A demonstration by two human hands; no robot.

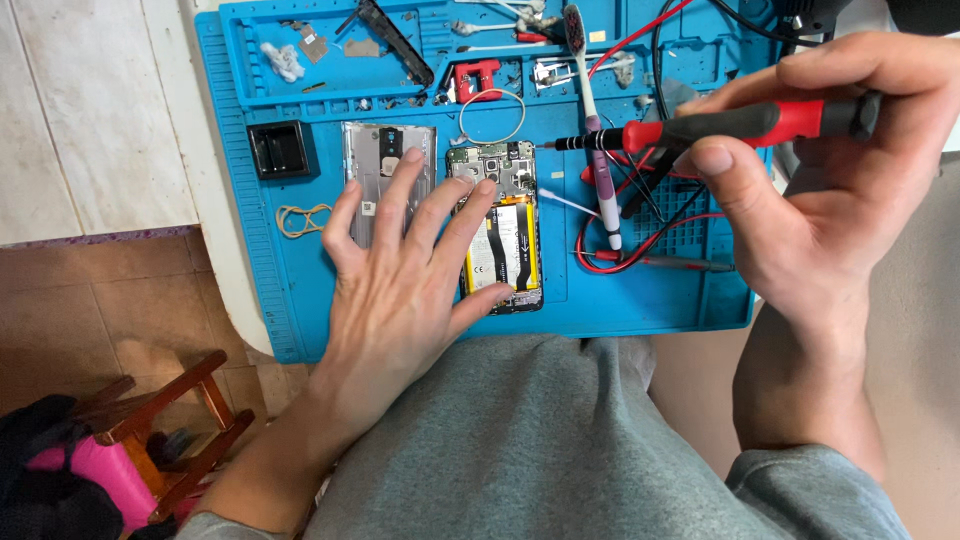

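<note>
Phone [502, 235] pinned flat on mat [640, 300] under spread left hand [400, 290]; right hand [810, 200] closed around screwdriver [720, 128], above and right of it.

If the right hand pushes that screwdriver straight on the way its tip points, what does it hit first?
Probably the top of the opened phone: the right hand aims the screwdriver leftward at its circuit board, though the tip's height is unclear.

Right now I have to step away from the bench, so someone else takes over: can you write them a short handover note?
Left hand: flat on the blue mat, fingers steadying the opened phone.
Right hand: holds the red-and-black screwdriver, tip near the phone's top edge.
Done: back cover is off, lying left of the phone; battery and board exposed.
Left: cannot tell which screws remain.
</note>
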